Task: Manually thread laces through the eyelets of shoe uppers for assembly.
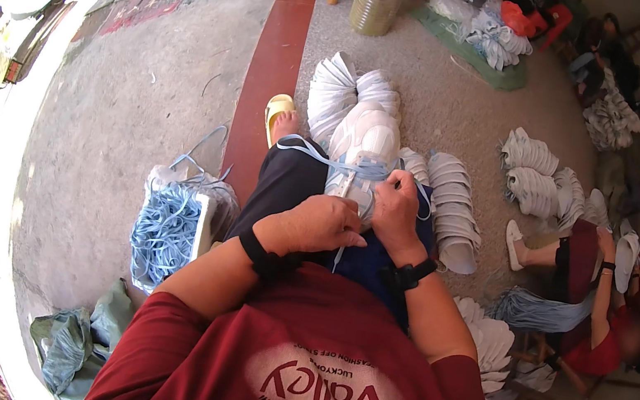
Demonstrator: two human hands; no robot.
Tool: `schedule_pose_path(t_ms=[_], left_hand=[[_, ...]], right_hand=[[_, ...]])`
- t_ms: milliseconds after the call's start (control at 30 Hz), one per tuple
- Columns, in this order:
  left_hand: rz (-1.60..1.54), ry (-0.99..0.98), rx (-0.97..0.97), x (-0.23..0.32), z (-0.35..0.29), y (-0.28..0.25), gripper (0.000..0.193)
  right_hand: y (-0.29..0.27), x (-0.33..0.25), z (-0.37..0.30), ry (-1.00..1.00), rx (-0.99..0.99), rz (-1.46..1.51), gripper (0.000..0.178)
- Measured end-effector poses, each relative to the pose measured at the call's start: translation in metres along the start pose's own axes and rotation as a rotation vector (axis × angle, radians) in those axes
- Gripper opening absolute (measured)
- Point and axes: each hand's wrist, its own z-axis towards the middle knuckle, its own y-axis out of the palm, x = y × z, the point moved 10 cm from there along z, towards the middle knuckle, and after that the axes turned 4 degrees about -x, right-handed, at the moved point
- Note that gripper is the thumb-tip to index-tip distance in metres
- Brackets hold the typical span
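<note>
A white shoe upper (367,132) with light blue trim lies over my lap, its toe pointing away from me. A light blue shoelace (303,145) runs across its eyelet area, with a loose end out to the left. My left hand (320,223) is closed at the near end of the upper; its fingertips curl under, so what they grip is hidden. Beside it, on the upper's right edge, my right hand (397,212) pinches the shoelace, and a loop of lace shows just right of its fingers.
Left of my leg stands a white container (206,224) heaped with blue laces (169,230). Stacked uppers (452,208) lie to the right and beyond the upper. A large jug (377,0) stands ahead. A co-worker (608,338) sits at the right.
</note>
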Motion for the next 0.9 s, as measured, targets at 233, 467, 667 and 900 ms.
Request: schedule_pose_path(t_ms=[233,467,667,900], left_hand=[[0.035,-0.188,0.367,-0.041,-0.007,-0.037,0.01],[0.193,-0.206,0.385,-0.04,0.002,-0.033,0.018],[0.293,-0.181,0.429,-0.04,0.011,-0.032,0.019],[0.314,-0.219,0.443,-0.054,0.022,-0.028,0.008]], right_hand=[[0.012,0.0,0.0,0.015,-0.013,-0.014,0.008],[0.019,0.007,-0.001,0.06,0.053,0.052,0.006],[0.015,0.012,-0.004,0.062,0.134,0.024,0.007],[0.019,0.022,-0.009,0.149,0.12,0.093,0.009]])
